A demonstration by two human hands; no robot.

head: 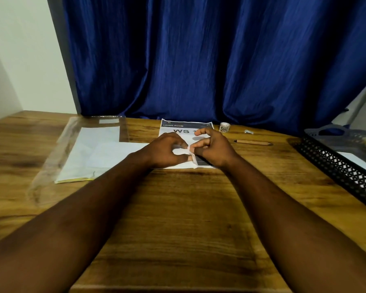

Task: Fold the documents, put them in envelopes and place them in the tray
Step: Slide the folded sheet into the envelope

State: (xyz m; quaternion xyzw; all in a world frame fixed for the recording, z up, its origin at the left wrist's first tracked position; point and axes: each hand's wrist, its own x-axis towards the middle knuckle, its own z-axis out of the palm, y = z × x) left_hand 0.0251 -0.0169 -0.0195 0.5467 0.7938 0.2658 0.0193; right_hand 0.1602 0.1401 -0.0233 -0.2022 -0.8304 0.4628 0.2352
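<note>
- Blue curtain (199, 60) is hanging right behind the far edge of the table (178, 208).
- Clear plastic sleeve (51, 166) is lying along the left side, with a stack of white sheets (89, 153) sitting on it and spreading toward the middle.
- Black mesh tray (336, 166) is sitting at the right edge, a white paper (355, 159) lying inside.
- Printed sheet (184, 125) is lying at the far middle, under both hands.
- Left hand (167, 150) and right hand (213, 146) are meeting over it, each grip pinching one end of a small white strip (191, 154); paper or tape, cannot tell.
- Pen (253, 142) is lying just right of the right hand.
- Small roll (224, 126) is standing near the far edge.
</note>
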